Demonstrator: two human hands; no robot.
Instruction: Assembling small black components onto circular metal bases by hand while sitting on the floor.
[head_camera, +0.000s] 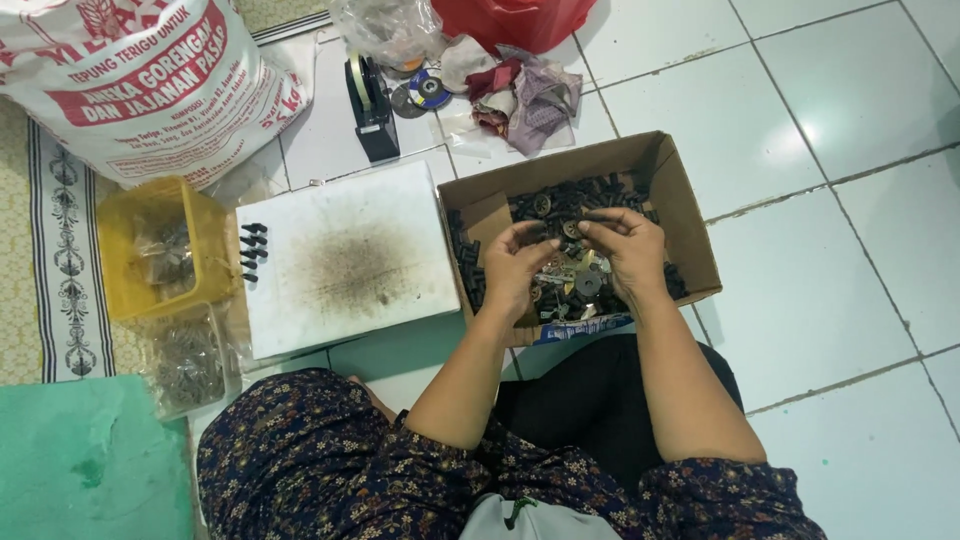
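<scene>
Brown cardboard forms the open box (672, 190) on the white tiled floor (850, 120), and both hands meet over it. The left hand (515, 268) and the right hand (625, 250) curl their fingers together above a heap of small black parts (570, 195) and metal discs (580, 280) lying in the box; each grip is pinched nearly closed around small pieces, though exactly which pieces I cannot tell. Left of the box lies a stained white board (345, 255) with a few black parts (252, 252) lined along its edge. Beyond it stand a yellow basket (120, 215), a clear tub (185, 365) and a printed sack (150, 80).
</scene>
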